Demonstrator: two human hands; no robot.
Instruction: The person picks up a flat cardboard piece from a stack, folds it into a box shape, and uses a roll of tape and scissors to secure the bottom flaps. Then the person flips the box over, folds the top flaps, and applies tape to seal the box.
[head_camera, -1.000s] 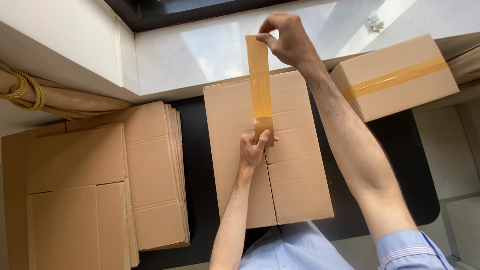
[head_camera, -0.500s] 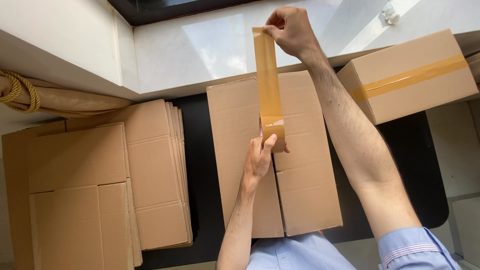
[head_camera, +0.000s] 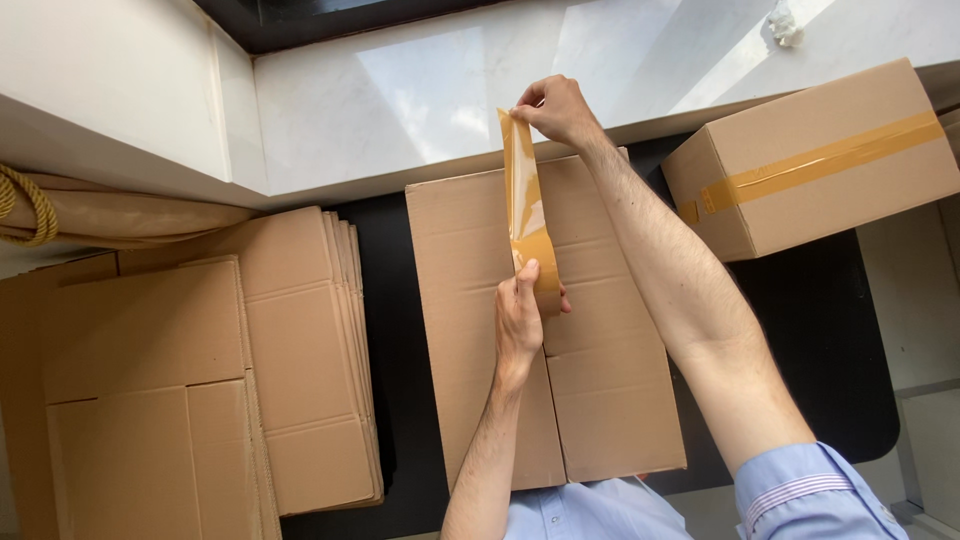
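At the left edge of the black table (head_camera: 850, 400) lies a stack of flattened cardboard boxes (head_camera: 200, 380), still unfolded and untaped. In the middle of the table, running up to the far edge under the white windowsill (head_camera: 400, 100), stands the cardboard box (head_camera: 590, 400) now in hand, its top flaps folded shut and meeting along the centre seam.

The left hand (head_camera: 520, 315) rests on that seam, fingers closed around the roll end of the brown tape strip (head_camera: 524, 205) and pressing it down on the flaps. The right hand (head_camera: 560, 108) pinches the free end of the strip between thumb and fingers, holding it taut and raised above the box's far edge. Judged from this, the strip is pulled out but not yet laid: the seam's far half is bare, and so is the near half.

At the table's far right corner sits a sealed box (head_camera: 810, 160) with a tape band along its top, apparently finished.

Compared with half a second ago, the right hand has dropped lower and nearer the box's far edge, so the strip leans flatter, while the left hand has kept its place on the seam.
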